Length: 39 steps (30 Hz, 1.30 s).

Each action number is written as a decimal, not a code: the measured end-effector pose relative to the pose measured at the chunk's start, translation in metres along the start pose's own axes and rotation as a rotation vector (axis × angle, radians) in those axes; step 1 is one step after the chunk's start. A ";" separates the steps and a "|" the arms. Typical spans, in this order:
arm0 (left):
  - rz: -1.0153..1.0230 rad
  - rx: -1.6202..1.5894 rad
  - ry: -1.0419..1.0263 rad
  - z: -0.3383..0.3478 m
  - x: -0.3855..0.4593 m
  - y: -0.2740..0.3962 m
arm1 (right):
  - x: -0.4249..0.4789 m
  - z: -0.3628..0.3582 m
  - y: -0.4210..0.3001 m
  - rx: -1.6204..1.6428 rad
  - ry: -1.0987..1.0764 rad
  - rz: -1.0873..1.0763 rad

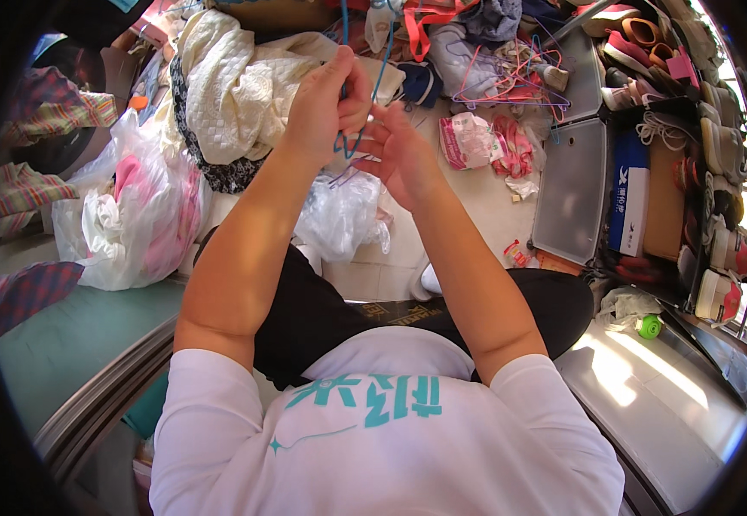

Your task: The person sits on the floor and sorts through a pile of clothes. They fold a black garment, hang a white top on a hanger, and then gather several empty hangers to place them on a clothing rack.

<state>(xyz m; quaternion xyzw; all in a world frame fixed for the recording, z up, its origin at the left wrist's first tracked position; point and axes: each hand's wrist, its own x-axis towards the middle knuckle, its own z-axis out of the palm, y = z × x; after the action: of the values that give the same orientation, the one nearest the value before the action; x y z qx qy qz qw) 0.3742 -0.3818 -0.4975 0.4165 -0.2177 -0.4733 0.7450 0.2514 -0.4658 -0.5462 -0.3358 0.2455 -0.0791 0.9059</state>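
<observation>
My left hand (333, 106) is closed around a thin blue strand (346, 29), a cord or a coated wire. The strand runs up out of the picture, and a bent loop hangs below my fist. Beside that loop is my right hand (400, 155), its fingers spread and curved; whether the fingertips touch the strand is hard to tell. Under both hands lies a clear plastic bag (341, 213) on the tiled floor, with thin purple wire (346, 175) above it. A cream patterned cloth (238, 90) is heaped to the left of my left hand.
Coral and purple hangers (509, 100) are piled at the upper right. A pink-and-white package (467, 140) lies on the floor. Shoe shelves with grey translucent doors (570, 193) stand on the right. A stuffed white plastic bag (132, 213) and plaid cloth (28, 193) occupy the left.
</observation>
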 end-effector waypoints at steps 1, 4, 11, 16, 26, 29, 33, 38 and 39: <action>0.069 0.092 0.034 -0.002 -0.002 -0.003 | 0.002 0.009 0.006 -0.037 0.055 -0.050; 0.135 0.318 0.163 -0.019 -0.009 -0.004 | 0.017 0.007 0.011 -0.097 0.246 -0.234; 0.431 0.492 0.771 -0.096 -0.050 0.068 | 0.000 -0.055 -0.023 -0.624 0.207 -0.280; -0.269 1.528 0.286 -0.085 -0.080 0.045 | -0.017 -0.092 -0.027 -0.686 -0.005 0.027; -0.217 1.017 0.747 -0.106 -0.105 0.070 | 0.092 -0.214 -0.015 -1.753 0.260 -0.168; -0.162 0.987 0.831 -0.110 -0.099 0.071 | 0.197 -0.199 0.010 -1.108 0.327 -0.111; -0.158 0.939 0.823 -0.114 -0.082 0.083 | 0.286 -0.287 0.045 -1.199 0.831 -0.082; -0.188 0.773 0.805 -0.124 -0.071 0.083 | 0.275 -0.247 0.057 -1.230 0.733 -0.494; -0.202 0.851 0.764 -0.127 -0.068 0.086 | 0.269 -0.229 0.055 -0.948 0.732 -0.492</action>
<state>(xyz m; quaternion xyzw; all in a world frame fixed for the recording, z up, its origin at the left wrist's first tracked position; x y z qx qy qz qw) 0.4792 -0.2512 -0.4929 0.8394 -0.0639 -0.2290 0.4887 0.3693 -0.6376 -0.8367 -0.6974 0.4624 -0.2767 0.4725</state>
